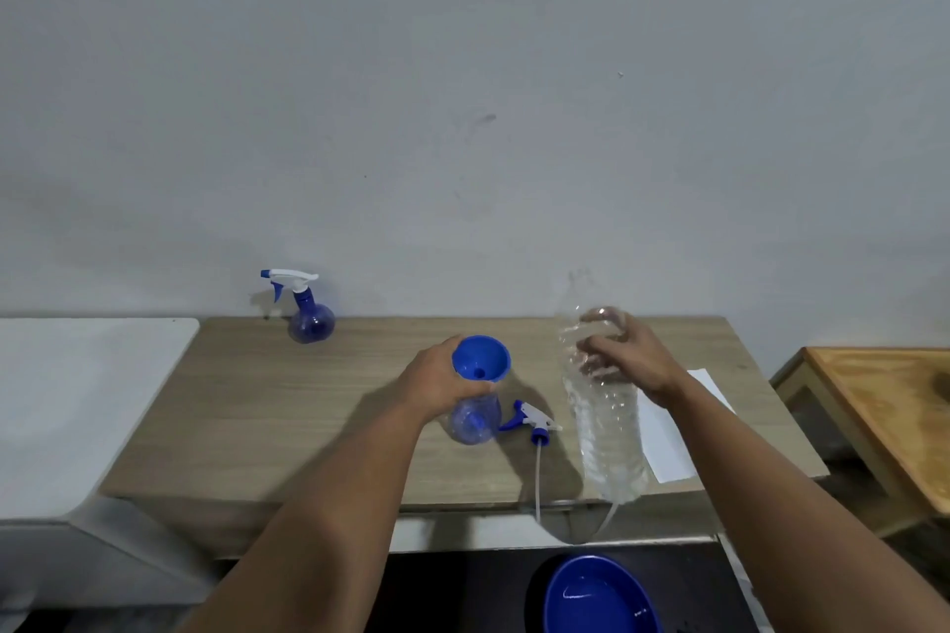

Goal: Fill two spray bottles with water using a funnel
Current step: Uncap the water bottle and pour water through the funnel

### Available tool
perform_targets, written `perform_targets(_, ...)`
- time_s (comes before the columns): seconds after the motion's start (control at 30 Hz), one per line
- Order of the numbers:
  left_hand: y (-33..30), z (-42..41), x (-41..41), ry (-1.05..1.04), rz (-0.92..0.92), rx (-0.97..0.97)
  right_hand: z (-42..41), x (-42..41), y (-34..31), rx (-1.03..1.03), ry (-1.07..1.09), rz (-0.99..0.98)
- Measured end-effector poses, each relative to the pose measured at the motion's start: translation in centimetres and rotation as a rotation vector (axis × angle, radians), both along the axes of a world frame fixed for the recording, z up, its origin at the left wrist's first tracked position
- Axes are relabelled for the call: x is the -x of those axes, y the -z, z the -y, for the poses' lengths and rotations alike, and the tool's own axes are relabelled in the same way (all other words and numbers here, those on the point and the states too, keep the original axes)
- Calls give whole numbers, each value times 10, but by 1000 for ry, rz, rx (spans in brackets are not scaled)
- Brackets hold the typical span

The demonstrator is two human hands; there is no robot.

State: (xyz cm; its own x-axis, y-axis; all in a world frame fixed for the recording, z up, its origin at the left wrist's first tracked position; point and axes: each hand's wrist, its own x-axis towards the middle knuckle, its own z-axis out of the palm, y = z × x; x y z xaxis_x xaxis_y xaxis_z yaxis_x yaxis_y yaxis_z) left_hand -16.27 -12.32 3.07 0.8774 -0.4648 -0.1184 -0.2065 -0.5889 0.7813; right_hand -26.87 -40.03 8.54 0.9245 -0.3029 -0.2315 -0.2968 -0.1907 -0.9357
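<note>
I am steadying the funnel [481, 358] in the open spray bottle [474, 419] with my left hand [442, 383], clenched at its neck, at table centre; my right hand [624, 350] is gripping the water bottle [604, 422] at three o'clock of it. Next, I judge, I tip its mouth over the funnel; the capped second spray bottle [307, 311] is waiting at ten o'clock.

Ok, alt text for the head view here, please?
A left hand steadies a blue funnel in an open spray bottle while the right hand grips a clear water bottle. A loose trigger head and a second capped sprayer sit on the table.
</note>
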Motion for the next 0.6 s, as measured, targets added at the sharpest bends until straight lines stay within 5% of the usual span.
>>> perform_targets(0.33, 6, 2, -7, 6, 1, 12, 23, -54, 21, 130, 435, 291)
perform_targets(0.6, 15, 7, -7, -21, -1, -10, 12, -81, 71, 92, 519, 294)
